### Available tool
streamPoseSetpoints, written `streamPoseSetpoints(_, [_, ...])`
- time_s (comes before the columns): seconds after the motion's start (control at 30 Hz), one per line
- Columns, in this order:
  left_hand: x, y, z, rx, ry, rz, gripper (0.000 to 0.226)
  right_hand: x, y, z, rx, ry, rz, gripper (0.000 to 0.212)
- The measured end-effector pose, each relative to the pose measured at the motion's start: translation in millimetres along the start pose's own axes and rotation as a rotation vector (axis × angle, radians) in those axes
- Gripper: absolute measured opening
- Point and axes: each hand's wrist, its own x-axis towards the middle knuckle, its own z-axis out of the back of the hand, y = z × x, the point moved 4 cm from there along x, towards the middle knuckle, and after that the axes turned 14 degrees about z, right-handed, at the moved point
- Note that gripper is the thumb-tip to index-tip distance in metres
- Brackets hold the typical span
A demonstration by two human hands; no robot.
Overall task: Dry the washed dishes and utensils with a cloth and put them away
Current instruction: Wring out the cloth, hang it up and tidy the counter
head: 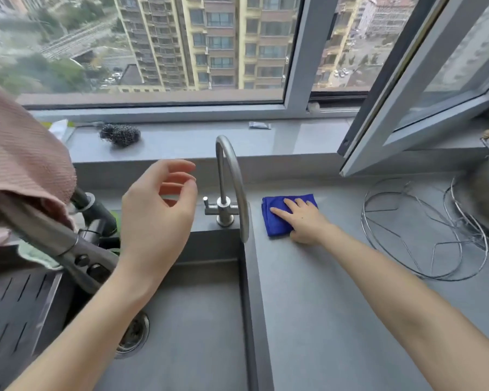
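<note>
Right hand (304,222) lies flat on the cloth (275,225), fingers straight, pressing it to the bench (322,292) at 3 o'clock from the tap (232,176). Left hand (156,215) hovers over the sink (203,320) at 9 o'clock from the tap, fingers loosely curled, holding nothing.

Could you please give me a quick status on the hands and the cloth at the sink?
Left hand open, raised over sink, holding nothing. Right hand flat on blue cloth on counter. Faucet stands between the hands.
</note>
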Motion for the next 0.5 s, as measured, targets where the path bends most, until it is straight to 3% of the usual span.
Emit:
streamPoseSetpoints(0.13, [-11.0,9.7,1.7,0.032,0.006,0.025,0.018,9.6,-3.9,1.8,-0.01,-0.216,-0.024,0.054])
streamPoseSetpoints(0.23, [-21.1,12.3,5.3,0.055,0.019,0.018,0.019,-4.4,3.9,16.4,0.25,-0.387,-0.204,0.053])
streamPoseSetpoints(0.3, [-30.6,13.0,9.3,0.062,0.046,0.009,0.019,-36.7,10.6,26.5,0.57,-0.559,-0.385,0.048])
streamPoseSetpoints(0.37, [-42.8,13.6,13.9,0.059,0.08,0.002,0.019,-84.6,22.2,27.3,1.133,-0.741,-0.531,0.029])
streamPoseSetpoints(0.43, [-57.5,16.7,15.5,0.061,0.138,0.002,0.018,-141.3,41.8,18.3,1.704,-0.846,-0.598,0.017])
streamPoseSetpoints(0.5, [-71.7,24.1,13.5,0.039,0.226,0.029,0.017,-202.1,60.0,0.9,2.001,-0.899,-0.627,0.019])
